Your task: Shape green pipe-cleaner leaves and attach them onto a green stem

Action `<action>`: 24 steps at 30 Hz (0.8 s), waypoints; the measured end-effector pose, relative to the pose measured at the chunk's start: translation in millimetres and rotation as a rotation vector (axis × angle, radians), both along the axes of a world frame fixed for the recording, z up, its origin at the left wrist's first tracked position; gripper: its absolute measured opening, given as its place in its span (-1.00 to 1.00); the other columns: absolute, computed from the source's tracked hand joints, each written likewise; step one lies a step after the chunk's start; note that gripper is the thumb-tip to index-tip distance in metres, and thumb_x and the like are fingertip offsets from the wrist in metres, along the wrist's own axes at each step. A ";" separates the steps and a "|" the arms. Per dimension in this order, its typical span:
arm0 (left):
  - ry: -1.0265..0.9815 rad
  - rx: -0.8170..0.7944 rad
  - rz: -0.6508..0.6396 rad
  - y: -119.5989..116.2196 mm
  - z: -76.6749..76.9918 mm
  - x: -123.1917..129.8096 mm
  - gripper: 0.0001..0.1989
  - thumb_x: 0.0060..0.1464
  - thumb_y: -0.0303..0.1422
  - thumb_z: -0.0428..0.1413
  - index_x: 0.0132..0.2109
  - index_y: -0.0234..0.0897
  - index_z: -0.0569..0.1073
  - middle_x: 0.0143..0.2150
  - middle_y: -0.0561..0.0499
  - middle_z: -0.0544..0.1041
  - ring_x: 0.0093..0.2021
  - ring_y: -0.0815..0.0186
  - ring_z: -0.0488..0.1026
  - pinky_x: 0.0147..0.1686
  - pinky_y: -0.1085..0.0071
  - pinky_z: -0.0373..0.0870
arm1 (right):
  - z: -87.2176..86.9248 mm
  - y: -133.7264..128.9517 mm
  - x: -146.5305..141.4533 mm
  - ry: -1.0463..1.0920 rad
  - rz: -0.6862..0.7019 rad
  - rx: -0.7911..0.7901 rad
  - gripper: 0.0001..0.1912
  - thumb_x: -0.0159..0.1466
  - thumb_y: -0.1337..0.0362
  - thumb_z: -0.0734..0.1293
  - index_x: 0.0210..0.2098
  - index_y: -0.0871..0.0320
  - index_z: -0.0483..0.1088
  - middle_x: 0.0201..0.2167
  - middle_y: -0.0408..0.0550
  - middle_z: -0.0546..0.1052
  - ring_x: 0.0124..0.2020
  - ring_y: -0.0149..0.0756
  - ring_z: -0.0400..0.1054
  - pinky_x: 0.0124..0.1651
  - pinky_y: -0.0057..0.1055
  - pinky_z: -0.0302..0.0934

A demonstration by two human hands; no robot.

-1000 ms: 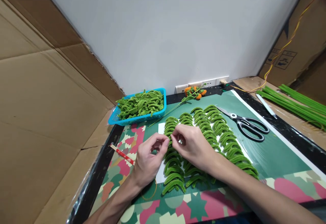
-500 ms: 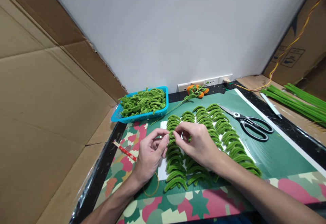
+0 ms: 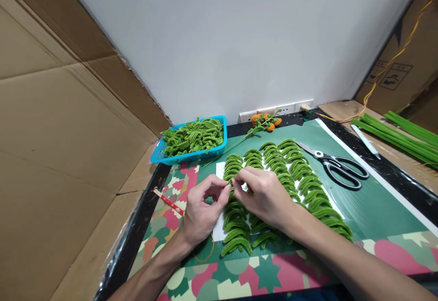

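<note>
My left hand (image 3: 204, 206) and my right hand (image 3: 265, 195) meet fingertip to fingertip over the left rows of bent green pipe cleaner pieces (image 3: 236, 237). Thumb and forefinger of each are pinched together on a small green pipe cleaner piece (image 3: 229, 182), mostly covered by the fingers. Below the hands, the curved fuzzy pieces lie stacked in several columns on white paper (image 3: 219, 233). Parts of the middle columns are hidden under my right hand and forearm.
A blue basket (image 3: 224, 141) of green fuzzy pieces stands at the back left, beside an orange flower stem (image 3: 265, 123). Black-handled scissors (image 3: 342, 166) lie right, near a white blade-shaped tool (image 3: 365, 142) and long green stems (image 3: 397, 136). A red-wrapped stick (image 3: 169, 202) lies left.
My left fingers have closed up from a looser curl, and its thumb has risen to meet the forefinger. My fingertips have come closer together. The laid-out pieces stay put.
</note>
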State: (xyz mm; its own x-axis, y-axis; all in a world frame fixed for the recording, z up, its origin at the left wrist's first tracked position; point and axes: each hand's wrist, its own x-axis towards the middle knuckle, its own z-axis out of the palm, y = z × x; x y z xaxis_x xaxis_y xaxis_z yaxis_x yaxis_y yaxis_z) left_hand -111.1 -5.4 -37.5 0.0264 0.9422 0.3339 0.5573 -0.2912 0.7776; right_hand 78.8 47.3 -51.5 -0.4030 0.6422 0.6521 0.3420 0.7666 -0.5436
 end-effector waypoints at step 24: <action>-0.058 -0.126 0.019 0.7 10.5 2.0 -0.82 0.36 -0.21 0.20 -0.16 -0.22 0.55 -0.40 0.11 0.50 -0.49 0.42 0.41 -0.49 0.52 0.34 | 18.4 2.7 8.4 0.096 0.190 -0.254 -0.84 0.42 0.45 0.33 -0.25 0.15 0.54 -0.40 -0.12 0.59 -0.45 -0.37 0.39 -0.32 -0.45 0.22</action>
State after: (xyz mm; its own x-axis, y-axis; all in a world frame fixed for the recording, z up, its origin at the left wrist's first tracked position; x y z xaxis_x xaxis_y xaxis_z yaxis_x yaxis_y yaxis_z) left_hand -109.2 -4.7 -27.0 -0.0073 0.9769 0.2136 0.5147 -0.1794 0.8384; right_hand 87.2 50.0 -33.1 -0.4754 0.7085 0.5216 0.1435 0.6474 -0.7486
